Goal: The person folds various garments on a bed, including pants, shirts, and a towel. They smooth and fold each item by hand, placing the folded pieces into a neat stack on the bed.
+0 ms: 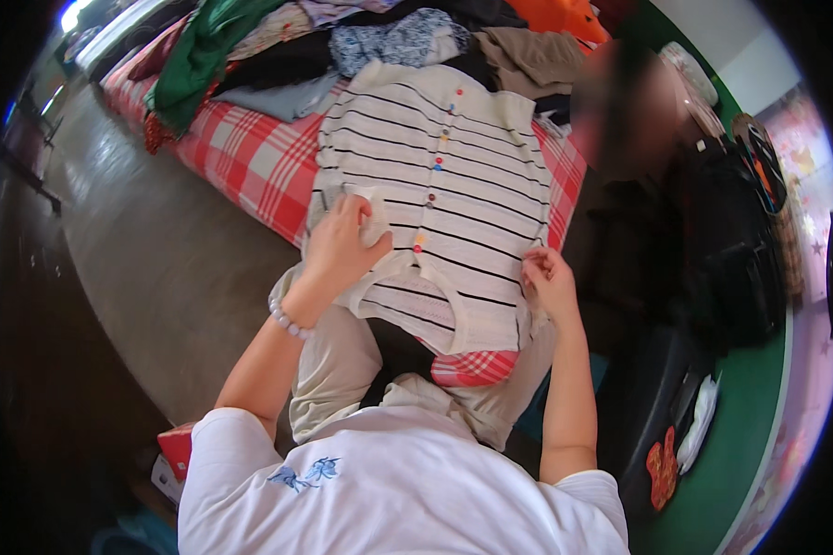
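Observation:
A white knit cardigan with thin black stripes lies spread front side up over the bed's near edge and my knees. Small coloured buttons run down its middle, and its rounded neckline is toward me. On its left side my left hand has curled fingers, with a bunched bit of white knit between them and the thumb. At the opposite edge, near the shoulder, my right hand pinches the cardigan's side with bent fingers. The exact grip of both hands is partly hidden.
The bed has a red-and-white checked cover. Piled clothes lie across its far side, among them a green garment, a blue patterned one and a brown one. Black bags stand at the right. Grey floor stretches left.

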